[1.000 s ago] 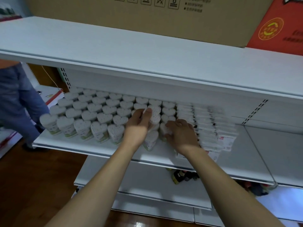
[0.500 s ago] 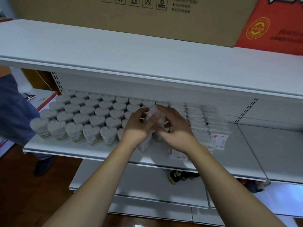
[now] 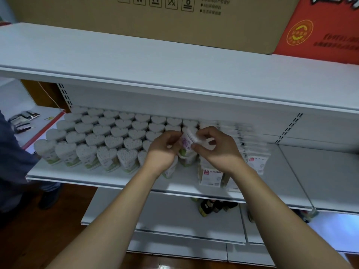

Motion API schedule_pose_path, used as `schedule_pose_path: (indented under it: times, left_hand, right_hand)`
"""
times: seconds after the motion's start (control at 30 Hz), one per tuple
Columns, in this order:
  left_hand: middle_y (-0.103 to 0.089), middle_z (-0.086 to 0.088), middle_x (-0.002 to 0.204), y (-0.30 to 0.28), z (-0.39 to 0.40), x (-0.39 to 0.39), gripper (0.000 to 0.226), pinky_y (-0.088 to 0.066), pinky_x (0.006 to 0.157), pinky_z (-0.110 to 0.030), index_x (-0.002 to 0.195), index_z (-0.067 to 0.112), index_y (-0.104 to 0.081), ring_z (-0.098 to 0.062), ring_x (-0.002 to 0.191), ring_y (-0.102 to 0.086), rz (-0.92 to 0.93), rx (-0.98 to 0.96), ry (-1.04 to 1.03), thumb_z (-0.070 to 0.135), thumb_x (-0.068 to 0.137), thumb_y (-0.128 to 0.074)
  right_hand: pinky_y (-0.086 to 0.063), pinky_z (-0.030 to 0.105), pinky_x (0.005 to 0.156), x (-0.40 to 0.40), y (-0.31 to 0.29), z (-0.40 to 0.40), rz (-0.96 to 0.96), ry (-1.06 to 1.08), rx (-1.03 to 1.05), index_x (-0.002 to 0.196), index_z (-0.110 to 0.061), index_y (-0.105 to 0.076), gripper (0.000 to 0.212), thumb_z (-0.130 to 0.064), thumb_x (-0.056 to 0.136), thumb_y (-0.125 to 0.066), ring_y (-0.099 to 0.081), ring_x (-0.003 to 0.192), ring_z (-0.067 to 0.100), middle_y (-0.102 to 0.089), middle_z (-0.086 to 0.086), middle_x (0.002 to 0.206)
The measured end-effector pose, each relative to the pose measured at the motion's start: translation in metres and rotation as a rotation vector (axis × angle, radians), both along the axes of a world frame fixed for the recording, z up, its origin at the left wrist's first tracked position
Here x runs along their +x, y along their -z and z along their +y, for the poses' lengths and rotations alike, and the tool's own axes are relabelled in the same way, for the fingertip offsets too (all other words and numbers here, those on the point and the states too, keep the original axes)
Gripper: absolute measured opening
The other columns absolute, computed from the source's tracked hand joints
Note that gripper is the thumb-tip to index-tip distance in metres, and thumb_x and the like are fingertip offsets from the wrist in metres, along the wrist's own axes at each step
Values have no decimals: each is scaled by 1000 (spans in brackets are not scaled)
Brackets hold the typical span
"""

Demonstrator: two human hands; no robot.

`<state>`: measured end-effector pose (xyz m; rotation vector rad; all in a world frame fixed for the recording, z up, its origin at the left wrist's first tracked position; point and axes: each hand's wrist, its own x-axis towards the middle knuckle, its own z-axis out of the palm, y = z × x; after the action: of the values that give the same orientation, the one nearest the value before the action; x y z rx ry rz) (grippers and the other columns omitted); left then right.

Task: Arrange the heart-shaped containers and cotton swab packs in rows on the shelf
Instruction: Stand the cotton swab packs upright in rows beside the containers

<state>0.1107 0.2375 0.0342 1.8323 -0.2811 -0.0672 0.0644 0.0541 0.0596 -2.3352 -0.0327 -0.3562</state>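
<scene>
White metal makes up the shelf (image 3: pixel 101 176) in front of you, and everything here sits in relation to it. Your left hand (image 3: pixel 165 150) and right hand (image 3: pixel 217 148) meet above its middle, both gripping one heart-shaped container (image 3: pixel 188 139) lifted clear of the board and tilted on its side, so its purple-printed face shows toward you. The left fingers curl round its near left edge; your right thumb and fingertips pinch its right end.

On the left half of the shelf, the other heart-shaped containers (image 3: pixel 108 136) stand upright in tidy rows running from the back wall to the front lip, packed just beside each other. Two more with green labels stand directly under your hands, partly hidden.

On the shelf's right of centre, the cotton swab packs (image 3: pixel 210 176) stand in files front to back, the nearest one showing a red mark on its label; the ones behind are blurred.

Above the shelf, on the upper board, rest a brown cardboard box (image 3: pixel 147 18) and a red box (image 3: pixel 318 30). Below the shelf, dark bottles (image 3: pixel 211 207) lie on the lower board. Left of the shelf stands a person in blue trousers (image 3: pixel 13 162).
</scene>
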Motion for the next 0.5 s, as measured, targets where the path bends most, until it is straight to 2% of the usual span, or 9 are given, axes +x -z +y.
schedule_pose_path:
  times: [0.07, 0.13, 0.2, 0.27, 0.33, 0.43, 0.5]
  left_hand:
    - [-66, 0, 119, 6, 8, 3, 27, -45, 96, -24, 123, 11, -66, -17, 113, -60, -150, 224, -19, 8, 98, -56]
    - [-65, -10, 128, 13, 17, 6, 35, -43, 99, -28, 128, 7, -65, -28, 121, -57, -289, 463, 13, 5, 95, -53]
    - [-67, -16, 123, 20, 24, 3, 36, -49, 95, -38, 121, 6, -69, -37, 118, -58, -357, 645, 58, 13, 90, -52]
    - [-71, -15, 112, 30, 28, 1, 44, -57, 84, -47, 107, 7, -74, -40, 107, -63, -411, 777, 103, 27, 83, -44]
    - [-71, -14, 104, 39, 30, 2, 48, -57, 76, -49, 97, 7, -74, -39, 100, -64, -474, 868, 136, 32, 80, -37]
    - [-71, -14, 102, 41, 31, 2, 47, -57, 77, -49, 92, 6, -74, -38, 96, -65, -511, 914, 174, 31, 81, -37]
    - [-71, -14, 100, 42, 33, 4, 45, -57, 77, -48, 90, 5, -74, -38, 93, -66, -530, 917, 179, 30, 81, -37]
  right_hand:
    - [-40, 22, 88, -3, 4, -1, -34, -3, -143, 115, -26, -64, 36, -35, 82, -75, -53, 109, 9, -63, -9, 113]
    - [-43, 29, 90, -9, 16, -1, -114, -21, -231, 113, -19, -67, 36, -34, 81, -75, -55, 109, 19, -65, -3, 110]
    - [-49, 38, 90, -16, 31, 0, -162, -48, -314, 111, -15, -67, 38, -40, 81, -69, -59, 106, 26, -67, 2, 106]
    - [-50, 44, 89, -19, 48, 1, -174, -60, -411, 110, -14, -67, 40, -43, 83, -65, -60, 108, 30, -67, 4, 109]
    - [-50, 45, 94, -19, 61, 5, -179, -41, -501, 110, -13, -68, 39, -41, 82, -68, -58, 115, 31, -68, 5, 115]
    - [-47, 47, 102, -17, 78, 13, -185, -20, -601, 110, -13, -70, 37, -32, 80, -76, -56, 123, 34, -66, 8, 126]
    - [-46, 49, 103, -14, 88, 18, -185, -16, -642, 108, -11, -71, 36, -27, 77, -81, -57, 124, 36, -66, 10, 127]
